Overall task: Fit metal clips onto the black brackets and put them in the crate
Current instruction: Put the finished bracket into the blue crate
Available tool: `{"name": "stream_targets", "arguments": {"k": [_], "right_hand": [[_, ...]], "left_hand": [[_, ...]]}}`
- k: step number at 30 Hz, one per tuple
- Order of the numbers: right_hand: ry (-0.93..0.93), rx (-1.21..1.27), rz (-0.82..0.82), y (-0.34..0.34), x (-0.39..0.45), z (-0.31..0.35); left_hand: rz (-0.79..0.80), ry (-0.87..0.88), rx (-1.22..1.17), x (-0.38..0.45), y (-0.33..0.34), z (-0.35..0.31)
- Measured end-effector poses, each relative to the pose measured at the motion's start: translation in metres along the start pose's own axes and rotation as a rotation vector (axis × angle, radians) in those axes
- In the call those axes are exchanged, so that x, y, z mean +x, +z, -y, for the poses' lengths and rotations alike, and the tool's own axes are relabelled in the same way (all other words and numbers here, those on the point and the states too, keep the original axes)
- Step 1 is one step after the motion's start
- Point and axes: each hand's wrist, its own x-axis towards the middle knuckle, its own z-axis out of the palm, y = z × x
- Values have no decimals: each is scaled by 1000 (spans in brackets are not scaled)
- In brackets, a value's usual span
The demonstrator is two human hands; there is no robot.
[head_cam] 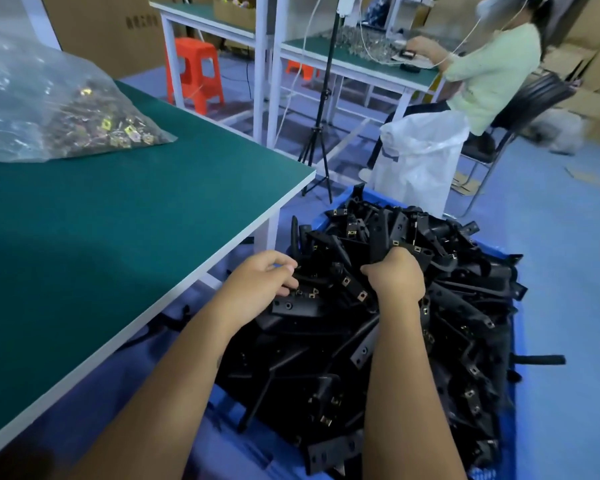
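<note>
A blue crate (pixel 518 327) on the floor to the right of the table is heaped with several black brackets (pixel 465 299), many carrying brass-coloured metal clips. My left hand (pixel 260 282) reaches into the near left of the heap, its curled fingers on a black bracket (pixel 291 304). My right hand (pixel 395 277) is sunk into the middle of the pile, fingers curled round an upright black bracket (pixel 378 240). A clear plastic bag of metal clips (pixel 94 128) lies at the far left of the green table (pixel 136 216).
Another person sits at a second green bench (pixel 354 64) at the back right, beside a white sack (pixel 420 157). A black tripod (pixel 321 140) stands past the table corner. Orange stools and cardboard boxes are further back. Blue floor lies to the crate's right.
</note>
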Motion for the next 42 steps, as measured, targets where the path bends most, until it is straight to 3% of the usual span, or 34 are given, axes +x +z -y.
{"name": "stream_targets", "arguments": {"k": [6, 10, 13, 18, 23, 26, 29, 38, 42], "right_hand": [[-15, 68, -263, 2, -9, 5], [-199, 215, -360, -5, -28, 43], [-440, 400, -249, 2, -60, 100], [-699, 784, 141, 28, -134, 197], [-899, 730, 463, 74, -214, 261], [-1008, 619, 663, 111, -275, 291], [-1075, 565, 757, 140, -324, 311], [-1284, 362, 714, 192, -374, 345], [-1364, 327, 654, 203, -375, 360]], "left_hand": [[-14, -13, 14, -3, -15, 7], [-41, 16, -34, -7, -18, -3], [-124, 140, -122, -11, -23, -24], [-541, 367, -329, -34, -88, -46], [-978, 436, -323, -79, -176, -19], [-1209, 392, -304, -113, -222, 7], [-1343, 303, -192, -148, -262, 35], [-1710, -24, -54, -251, -354, 97], [-1647, -215, -13, -239, -371, 103]]}}
